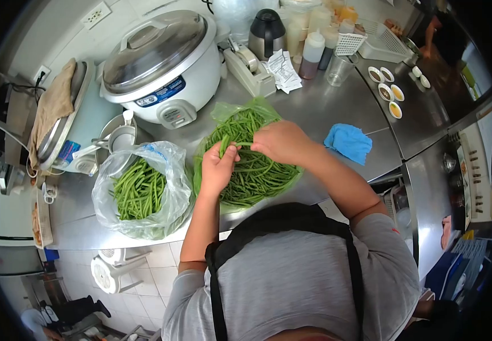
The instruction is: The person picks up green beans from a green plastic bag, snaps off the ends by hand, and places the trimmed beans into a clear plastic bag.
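Note:
Over a green plastic bag heaped with long green beans (263, 179), my left hand (218, 169) is closed on green bean pieces (224, 144) that stick up past the thumb. My right hand (281, 142) pinches the end of a green bean (243, 144) that stretches across to the left fingertips. The green bag (264, 107) lies open around the heap, its rim showing at the back. To the left, a clear plastic bag (105, 211) holds shorter green bean pieces (138, 190). Both bags rest on the steel counter (314, 108).
A large rice cooker (169, 74) stands behind the bags, with a second cooker (64, 113) and metal pots (122, 138) at left. A tape dispenser (250, 71), sauce bottles (312, 54), a blue cloth (348, 143) and small sauce cups (386, 92) occupy the back and right. White stools (107, 274) are below.

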Available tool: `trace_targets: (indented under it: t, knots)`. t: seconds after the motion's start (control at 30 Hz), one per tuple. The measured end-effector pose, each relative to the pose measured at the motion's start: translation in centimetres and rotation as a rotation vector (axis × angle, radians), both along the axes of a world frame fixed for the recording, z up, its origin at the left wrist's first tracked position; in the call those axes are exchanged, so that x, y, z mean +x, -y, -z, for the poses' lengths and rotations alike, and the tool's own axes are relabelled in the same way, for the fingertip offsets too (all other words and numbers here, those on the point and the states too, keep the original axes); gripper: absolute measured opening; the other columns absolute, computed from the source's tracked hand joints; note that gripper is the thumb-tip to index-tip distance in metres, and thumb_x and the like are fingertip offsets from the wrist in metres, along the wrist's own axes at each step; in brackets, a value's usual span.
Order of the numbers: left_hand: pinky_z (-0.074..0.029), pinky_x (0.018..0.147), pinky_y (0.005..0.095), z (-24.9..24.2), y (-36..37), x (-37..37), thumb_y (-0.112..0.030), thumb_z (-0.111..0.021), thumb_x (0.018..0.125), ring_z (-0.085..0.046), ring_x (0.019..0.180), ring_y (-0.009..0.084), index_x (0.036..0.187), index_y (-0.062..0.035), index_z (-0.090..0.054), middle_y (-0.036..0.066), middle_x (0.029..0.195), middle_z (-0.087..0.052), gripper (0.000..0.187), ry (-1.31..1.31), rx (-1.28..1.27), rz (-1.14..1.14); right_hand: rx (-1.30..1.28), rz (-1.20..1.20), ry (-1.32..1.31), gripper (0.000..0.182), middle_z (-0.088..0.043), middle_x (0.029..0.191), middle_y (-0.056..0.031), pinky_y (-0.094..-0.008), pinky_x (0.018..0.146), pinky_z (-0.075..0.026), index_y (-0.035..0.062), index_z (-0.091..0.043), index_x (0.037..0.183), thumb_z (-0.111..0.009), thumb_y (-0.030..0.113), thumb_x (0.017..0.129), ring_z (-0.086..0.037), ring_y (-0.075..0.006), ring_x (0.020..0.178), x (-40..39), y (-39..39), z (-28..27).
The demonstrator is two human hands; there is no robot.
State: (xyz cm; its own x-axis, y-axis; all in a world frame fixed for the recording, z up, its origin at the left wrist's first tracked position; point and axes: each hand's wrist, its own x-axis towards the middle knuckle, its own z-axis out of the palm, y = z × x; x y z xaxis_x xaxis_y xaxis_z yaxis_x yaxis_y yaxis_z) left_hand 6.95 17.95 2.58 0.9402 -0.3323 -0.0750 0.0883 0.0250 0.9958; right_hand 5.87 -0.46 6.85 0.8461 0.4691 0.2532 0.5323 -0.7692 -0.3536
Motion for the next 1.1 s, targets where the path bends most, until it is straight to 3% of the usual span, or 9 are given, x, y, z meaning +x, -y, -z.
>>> trace_targets:
  t: [0.07,0.17,0.27,0.3,0.4,0.5,0.6,0.9,1.1]
  knots:
    - [-0.031,0.042,0.0172,-0.2,0.0,-0.1,-0.016,-0.048,0.084,-0.039,0.046,0.0042,0.084,-0.0026,-0.054,-0.001,0.062,-0.051,0.015,-0.046,-0.101,0.017,0.099,-0.136,-0.104,0.024,-0.052,0.063,-0.0059,-0.0341,0.056,-0.040,0.0059,-0.052,0.067,-0.049,0.025,0.081,-0.053,-0.0219,0.061,-0.1,0.0,-0.3]
    - [-0.030,0.041,0.0176,0.5,0.4,-0.3,-0.017,-0.047,0.085,-0.038,0.045,0.0054,0.083,-0.0035,-0.053,-0.001,0.061,-0.049,0.015,-0.110,-0.203,0.075,0.653,-0.217,-0.316,0.026,-0.052,0.062,-0.0048,-0.0285,0.050,-0.040,0.0039,-0.053,0.070,-0.045,0.024,0.084,-0.052,-0.0163,0.055,-0.3,-0.5,-0.7]
    - [-0.030,0.041,0.0184,0.0,0.5,-0.4,-0.018,-0.045,0.086,-0.038,0.045,0.0066,0.082,-0.0040,-0.052,0.001,0.062,-0.049,0.016,-0.186,-0.322,0.012,0.793,-0.023,-0.421,0.028,-0.052,0.061,-0.0030,-0.0246,0.048,-0.039,0.0019,-0.054,0.073,-0.045,0.025,0.085,-0.049,-0.0123,0.051,-0.2,-0.4,-0.9]
    - [-0.030,0.041,0.0186,-0.1,0.3,-0.2,-0.018,-0.045,0.086,-0.038,0.045,0.0069,0.082,-0.0042,-0.051,0.001,0.062,-0.049,0.016,-0.207,-0.378,-0.023,0.761,0.012,-0.438,0.028,-0.053,0.061,-0.0038,-0.0266,0.050,-0.040,0.0018,-0.055,0.073,-0.048,0.027,0.083,-0.051,-0.0136,0.054,0.2,-0.2,-0.5]
    - [-0.030,0.042,0.0192,-0.3,-0.2,0.2,-0.018,-0.043,0.087,-0.039,0.046,0.0077,0.084,-0.0048,-0.050,0.002,0.064,-0.049,0.015,-0.201,-0.474,-0.068,0.234,0.037,-0.233,0.024,-0.055,0.063,-0.0077,-0.0310,0.052,-0.041,0.0044,-0.057,0.073,-0.054,0.028,0.078,-0.054,-0.0218,0.057,0.8,-0.2,2.1]
    - [-0.031,0.042,0.0196,-0.4,0.0,0.2,-0.019,-0.044,0.086,-0.039,0.047,0.0080,0.085,-0.0056,-0.050,0.002,0.065,-0.049,0.015,-0.185,-0.518,-0.085,0.343,-0.043,-0.332,0.024,-0.056,0.066,-0.0104,-0.0341,0.055,-0.042,0.0045,-0.058,0.074,-0.055,0.028,0.076,-0.054,-0.0254,0.061,0.0,-1.2,3.1]
    - [-0.032,0.042,0.0203,-0.4,0.2,0.1,-0.021,-0.045,0.086,-0.040,0.048,0.0090,0.086,-0.0067,-0.048,0.002,0.067,-0.049,0.015,-0.160,-0.551,-0.099,0.311,-0.055,-0.093,0.021,-0.056,0.067,-0.0109,-0.0338,0.056,-0.042,0.0034,-0.057,0.074,-0.057,0.025,0.075,-0.054,-0.0255,0.062,0.7,-1.6,3.7]
    - [-0.031,0.042,0.0209,-0.2,0.4,-0.1,-0.021,-0.044,0.087,-0.039,0.047,0.0095,0.084,-0.0099,-0.045,-0.001,0.063,-0.041,0.012,-0.310,-0.651,-0.031,0.922,0.134,-0.454,0.019,-0.053,0.062,-0.0027,-0.0238,0.053,-0.040,0.0020,-0.054,0.072,-0.052,0.018,0.081,-0.048,-0.0082,0.058,0.6,-1.9,3.3]
    - [-0.029,0.040,0.0205,-0.9,0.9,-0.1,-0.022,-0.043,0.087,-0.037,0.046,0.0089,0.083,-0.0101,-0.045,-0.002,0.061,-0.038,0.013,-0.302,-0.666,0.020,1.332,0.169,-0.544,0.020,-0.048,0.063,0.0012,-0.0202,0.052,-0.037,0.0035,-0.051,0.073,-0.048,0.019,0.085,-0.043,-0.0062,0.056,0.2,-3.2,3.4]
